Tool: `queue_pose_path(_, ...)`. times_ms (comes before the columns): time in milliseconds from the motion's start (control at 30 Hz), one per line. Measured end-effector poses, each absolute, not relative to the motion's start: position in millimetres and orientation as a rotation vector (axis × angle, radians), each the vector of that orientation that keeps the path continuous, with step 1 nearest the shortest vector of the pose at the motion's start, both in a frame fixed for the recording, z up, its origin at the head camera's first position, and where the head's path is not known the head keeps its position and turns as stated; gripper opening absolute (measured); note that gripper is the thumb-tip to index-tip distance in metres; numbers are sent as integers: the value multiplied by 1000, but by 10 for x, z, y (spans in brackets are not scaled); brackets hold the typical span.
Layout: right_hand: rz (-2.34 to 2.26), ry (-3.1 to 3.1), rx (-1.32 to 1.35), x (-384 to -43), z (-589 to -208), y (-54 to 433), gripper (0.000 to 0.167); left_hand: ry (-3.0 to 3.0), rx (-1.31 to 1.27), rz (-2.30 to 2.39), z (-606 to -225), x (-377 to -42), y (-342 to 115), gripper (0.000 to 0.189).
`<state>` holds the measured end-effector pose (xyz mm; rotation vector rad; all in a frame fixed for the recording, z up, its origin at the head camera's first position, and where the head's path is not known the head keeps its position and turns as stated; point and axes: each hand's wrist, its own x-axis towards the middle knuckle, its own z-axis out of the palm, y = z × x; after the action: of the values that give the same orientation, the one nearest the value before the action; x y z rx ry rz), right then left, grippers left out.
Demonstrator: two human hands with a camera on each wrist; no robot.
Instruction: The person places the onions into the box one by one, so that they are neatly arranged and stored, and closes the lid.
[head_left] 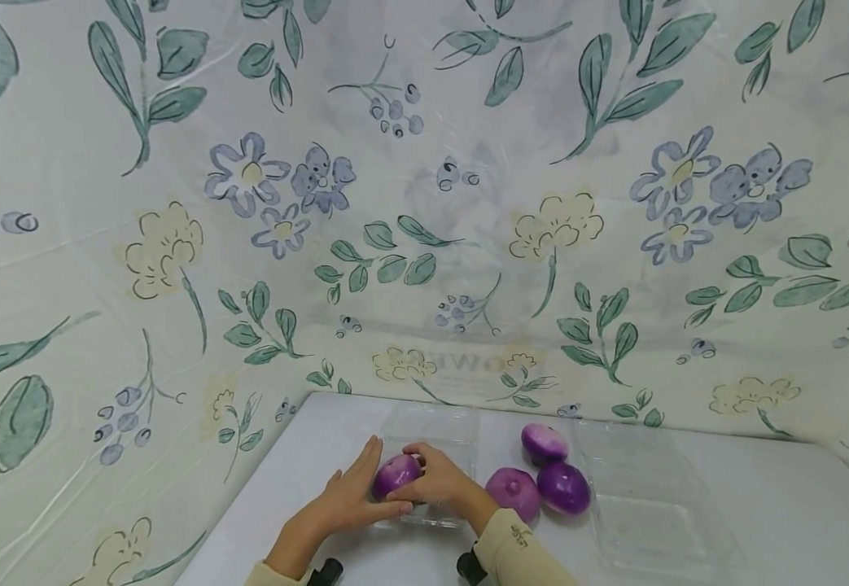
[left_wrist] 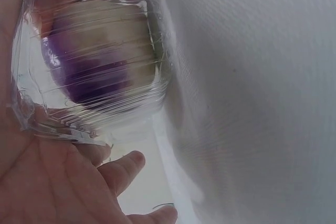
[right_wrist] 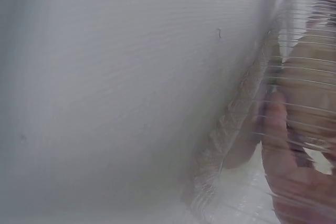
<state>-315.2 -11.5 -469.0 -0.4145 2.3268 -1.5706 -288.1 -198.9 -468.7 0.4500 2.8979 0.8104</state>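
Note:
A purple onion [head_left: 395,474] with a pale patch on top sits at the left end of a clear plastic box [head_left: 442,515]. My right hand [head_left: 444,482] reaches over the box's front and grips the onion between thumb and curled fingers. Against the box's left side lies my left hand [head_left: 347,498], fingers straight, thumb stretched along the front. Through the ribbed wall in the left wrist view, the onion [left_wrist: 86,69] shows purple below and pale above. The right wrist view catches right fingers [right_wrist: 278,135] behind the same clear ribbed plastic.
Right of the box, three more purple onions lie close together: one at the back [head_left: 544,443], a pinker one [head_left: 514,493] and a dark one [head_left: 565,488]. A second clear plastic container [head_left: 651,521] stands beyond them on the white table [head_left: 783,505]. Flower-printed sheeting [head_left: 424,203] hangs behind.

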Motion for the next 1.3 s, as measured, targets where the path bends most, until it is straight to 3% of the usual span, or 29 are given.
queue_pose_path(700,-1524,2533,-482,-3100,-4634,-101,80,2884,454,837,-4659,-2862,-1979,119)
queue_pose_path(1300,-1456,2573,-659,-3046,-4423,284,81,2888,448,858,-4650,-2832,-1976,118)
